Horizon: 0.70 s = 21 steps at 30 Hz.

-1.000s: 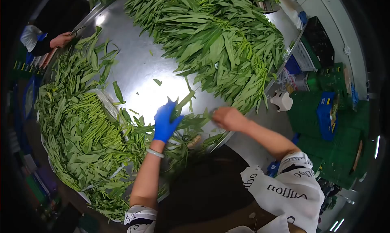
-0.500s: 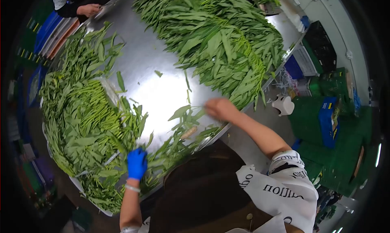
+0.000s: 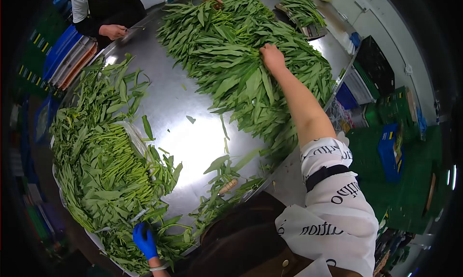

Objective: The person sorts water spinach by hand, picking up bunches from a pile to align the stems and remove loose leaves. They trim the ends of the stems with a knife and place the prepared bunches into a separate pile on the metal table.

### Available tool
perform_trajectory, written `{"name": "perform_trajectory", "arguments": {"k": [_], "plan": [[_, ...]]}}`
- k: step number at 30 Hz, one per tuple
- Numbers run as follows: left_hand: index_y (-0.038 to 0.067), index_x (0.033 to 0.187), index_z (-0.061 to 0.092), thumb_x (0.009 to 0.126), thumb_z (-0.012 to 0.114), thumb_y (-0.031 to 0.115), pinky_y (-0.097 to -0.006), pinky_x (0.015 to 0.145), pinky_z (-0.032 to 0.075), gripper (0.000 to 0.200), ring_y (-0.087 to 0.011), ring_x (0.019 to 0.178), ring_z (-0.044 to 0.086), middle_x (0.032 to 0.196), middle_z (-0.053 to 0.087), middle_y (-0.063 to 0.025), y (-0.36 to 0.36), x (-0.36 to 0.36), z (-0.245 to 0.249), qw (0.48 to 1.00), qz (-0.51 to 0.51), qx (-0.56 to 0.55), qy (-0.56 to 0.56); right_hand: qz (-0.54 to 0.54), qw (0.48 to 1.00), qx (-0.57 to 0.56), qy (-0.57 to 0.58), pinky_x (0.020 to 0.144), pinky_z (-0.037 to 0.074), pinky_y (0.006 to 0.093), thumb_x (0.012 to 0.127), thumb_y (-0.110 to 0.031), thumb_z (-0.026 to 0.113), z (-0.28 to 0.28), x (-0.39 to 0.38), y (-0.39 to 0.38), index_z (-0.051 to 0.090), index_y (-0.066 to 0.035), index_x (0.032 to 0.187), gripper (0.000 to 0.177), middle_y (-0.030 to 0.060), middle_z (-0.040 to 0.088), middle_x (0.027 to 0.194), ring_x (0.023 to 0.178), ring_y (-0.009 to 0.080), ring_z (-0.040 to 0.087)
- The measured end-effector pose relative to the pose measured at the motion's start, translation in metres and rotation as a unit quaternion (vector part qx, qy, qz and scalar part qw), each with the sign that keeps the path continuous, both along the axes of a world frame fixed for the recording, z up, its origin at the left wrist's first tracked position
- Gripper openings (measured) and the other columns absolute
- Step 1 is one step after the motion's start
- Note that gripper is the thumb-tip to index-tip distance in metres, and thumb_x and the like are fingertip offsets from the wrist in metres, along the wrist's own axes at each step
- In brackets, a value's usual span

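Observation:
My left hand (image 3: 143,238), in a blue glove, rests at the lower edge of the leafy pile (image 3: 101,190) on the left side of the metal table (image 3: 169,91); what its fingers hold, if anything, is hidden. My bare right hand (image 3: 271,56) reaches into the large pile of long green leaves (image 3: 241,74) at the top, fingers closed on some of the greens. Near the table's front edge a small wooden handle (image 3: 228,186) lies among loose leaves.
Across the table a person in a dark apron (image 3: 115,9) has one hand at the edge and one on the large pile. A small bunch (image 3: 303,10) lies at the back right. Crates (image 3: 389,151) stand at the right, with stacked trays (image 3: 72,60) at the left.
My right hand has moved up from the front edge onto the large pile. My left hand has shifted down and left. The other person's second hand has come into view at the pile.

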<state>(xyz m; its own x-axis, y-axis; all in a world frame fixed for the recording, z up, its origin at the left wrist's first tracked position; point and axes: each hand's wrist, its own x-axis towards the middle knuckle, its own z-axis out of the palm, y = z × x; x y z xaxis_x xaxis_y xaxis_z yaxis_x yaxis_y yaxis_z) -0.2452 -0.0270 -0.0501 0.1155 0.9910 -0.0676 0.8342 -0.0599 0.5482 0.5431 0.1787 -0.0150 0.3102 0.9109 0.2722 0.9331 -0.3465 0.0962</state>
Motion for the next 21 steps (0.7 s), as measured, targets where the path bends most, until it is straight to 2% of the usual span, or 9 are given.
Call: {"name": "perform_trajectory", "arguments": {"k": [5, 9, 12, 15, 16, 19, 21], "plan": [[-0.002, 0.11, 0.063, 0.077, 0.061, 0.0, -0.0428, 0.097, 0.042, 0.033, -0.0363, 0.111, 0.055, 0.118, 0.059, -0.0202, -0.002, 0.007, -0.005, 0.999, 0.027, 0.019, 0.02, 0.063, 0.997, -0.035, -0.011, 0.086, 0.046, 0.0431, 0.076, -0.004, 0.065, 0.008, 0.01, -0.001, 0.061, -0.008, 0.108, 0.032, 0.0084, 0.056, 0.104, 0.103, 0.0309, 0.054], [-0.002, 0.115, 0.061, 0.079, 0.06, -0.001, -0.043, 0.101, 0.04, 0.036, -0.0356, 0.116, 0.053, 0.123, 0.057, -0.0197, 0.01, 0.017, -0.018, 0.998, 0.032, 0.043, 0.022, 0.073, 0.995, -0.058, 0.035, 0.089, 0.045, 0.0428, 0.08, -0.007, 0.064, -0.001, 0.011, -0.001, 0.06, -0.009, 0.11, 0.03, 0.0078, 0.056, 0.108, 0.106, 0.0302, 0.053], [-0.002, 0.117, 0.06, 0.08, 0.06, -0.001, -0.0433, 0.103, 0.038, 0.037, -0.0356, 0.118, 0.051, 0.127, 0.055, -0.0198, 0.022, 0.036, 0.004, 0.996, 0.023, 0.061, 0.061, 0.075, 0.996, -0.034, -0.028, 0.087, 0.045, 0.0423, 0.082, -0.009, 0.064, 0.008, 0.012, 0.005, 0.062, -0.011, 0.109, 0.028, 0.0075, 0.06, 0.105, 0.102, 0.0291, 0.055], [-0.001, 0.118, 0.06, 0.081, 0.058, -0.001, -0.0434, 0.104, 0.037, 0.037, -0.0346, 0.121, 0.05, 0.13, 0.054, -0.0193, 0.022, 0.02, 0.0, 0.994, 0.006, 0.096, 0.053, 0.112, 0.977, 0.169, 0.068, 0.087, 0.045, 0.044, 0.083, -0.011, 0.064, 0.051, -0.001, -0.006, 0.063, -0.008, 0.105, 0.022, 0.009, 0.063, 0.102, 0.1, 0.0308, 0.057], [-0.001, 0.119, 0.06, 0.081, 0.058, -0.002, -0.0432, 0.105, 0.036, 0.038, -0.0344, 0.121, 0.05, 0.13, 0.054, -0.019, 0.02, 0.019, -0.001, 0.994, 0.027, 0.096, 0.043, 0.107, 0.965, 0.235, 0.044, 0.086, 0.044, 0.0444, 0.085, -0.012, 0.063, 0.071, -0.013, -0.013, 0.062, -0.006, 0.102, 0.018, 0.011, 0.064, 0.097, 0.096, 0.0317, 0.058], [-0.002, 0.122, 0.058, 0.082, 0.056, -0.003, -0.043, 0.106, 0.035, 0.04, -0.0338, 0.123, 0.049, 0.131, 0.053, -0.0184, 0.016, 0.025, 0.002, 0.992, 0.07, 0.103, 0.013, 0.107, 0.934, 0.325, 0.101, 0.086, 0.043, 0.0422, 0.086, -0.013, 0.063, 0.106, -0.047, -0.032, 0.061, -0.004, 0.102, 0.018, 0.0115, 0.063, 0.097, 0.094, 0.032, 0.057], [-0.002, 0.124, 0.056, 0.083, 0.055, -0.004, -0.043, 0.106, 0.034, 0.041, -0.0334, 0.125, 0.047, 0.132, 0.053, -0.0179, 0.019, 0.052, 0.015, 0.989, 0.082, 0.125, -0.008, 0.147, 0.905, 0.356, 0.18, 0.079, 0.047, 0.0379, 0.087, -0.009, 0.062, 0.114, -0.092, -0.045, 0.062, -0.003, 0.101, 0.016, 0.0123, 0.063, 0.095, 0.088, 0.0303, 0.06]]}}
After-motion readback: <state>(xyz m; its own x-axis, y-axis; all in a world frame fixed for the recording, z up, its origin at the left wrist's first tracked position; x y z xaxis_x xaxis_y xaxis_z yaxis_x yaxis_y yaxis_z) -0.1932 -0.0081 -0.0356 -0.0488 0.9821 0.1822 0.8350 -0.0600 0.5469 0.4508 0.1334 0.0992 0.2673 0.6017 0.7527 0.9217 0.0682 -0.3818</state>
